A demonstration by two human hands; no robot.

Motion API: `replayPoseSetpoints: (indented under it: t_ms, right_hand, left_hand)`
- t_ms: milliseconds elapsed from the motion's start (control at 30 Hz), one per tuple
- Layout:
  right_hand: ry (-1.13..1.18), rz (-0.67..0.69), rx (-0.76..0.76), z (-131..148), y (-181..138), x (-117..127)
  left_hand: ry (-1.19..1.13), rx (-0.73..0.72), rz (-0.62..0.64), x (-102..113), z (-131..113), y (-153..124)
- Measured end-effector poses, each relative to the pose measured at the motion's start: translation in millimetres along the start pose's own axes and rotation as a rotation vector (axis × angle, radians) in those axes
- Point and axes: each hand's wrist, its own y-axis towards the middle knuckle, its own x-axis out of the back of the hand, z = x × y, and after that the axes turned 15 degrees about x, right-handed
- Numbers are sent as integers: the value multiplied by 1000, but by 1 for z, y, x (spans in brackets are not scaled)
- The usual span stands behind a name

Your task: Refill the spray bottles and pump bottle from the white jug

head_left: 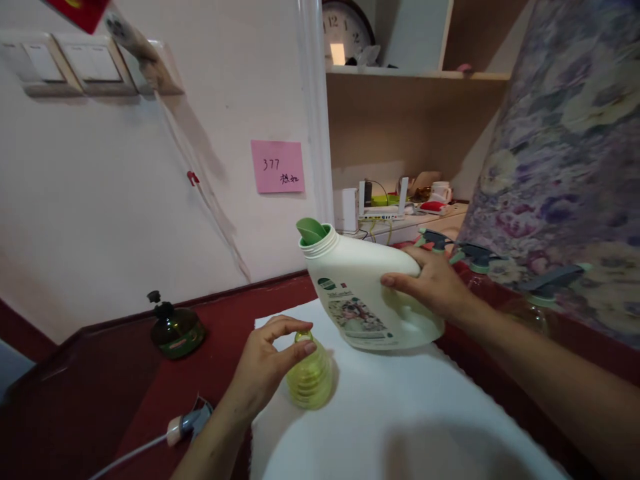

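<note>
Small translucent yellow ribbed-plastic bottle (311,383) stands on the white cloth (430,407), near side of the work; fill level unclear, can't see down the neck. Grey-blue trigger spray head with a white tube (187,425) lies off to its left on the dark red tabletop (155,393), well clear. Left hand (263,363) has thumb and a fingertip pinched on the bottle's neck, close to the rim. Good for steadying, but I'd slide the grip down to the ribbed shoulder: more resistance to tipping, fingers out of the drip zone. Just beyond, large pale green plastic jug with a floral label (367,293), cap off, leans with its mouth up and left; green plastic spout (311,231) sits in that mouth, not over the bottle. Base looks right at the cloth, can't tell if it's touching. Right hand (437,283) is clamped on the rear handle end, thumb on the near side, other fingers mostly hidden. Jug looks bulky for one hand, so if tipping it, bring the spout lip over the neck first, then tilt slowly and watch the level. Behind the right hand, grey-green trigger spray bottles (477,259) crowd close; mind the elbow and wrist on that side
</note>
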Motion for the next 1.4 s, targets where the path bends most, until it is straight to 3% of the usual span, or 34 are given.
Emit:
replayPoseSetpoints:
  t_ms: [233, 400, 667, 867, 933, 1167, 1400]
  right_hand:
    - [212, -128, -25, -23, -11, -52]
    - [275, -182, -11, -36, -21, -71]
    - [212, -161, 23, -44, -27, -71]
    - [81, -372, 204, -31, -48, -55]
    - [91, -383, 250, -21, -60, -52]
    - [198, -46, 323, 10, -86, -73]
    - [274, 281, 220, 19, -97, -115]
  left_hand:
    - [8, 9, 17, 1, 0, 0]
    - [-6, 1, 48, 1, 1, 2]
    - [7, -12, 53, 3, 3, 1]
    - [81, -16, 51, 7, -4, -1]
    - [97, -24, 57, 8, -7, -3]
    - [77, 5, 58, 15, -19, -9]
    - [119, 21, -180, 42, -50, -19]
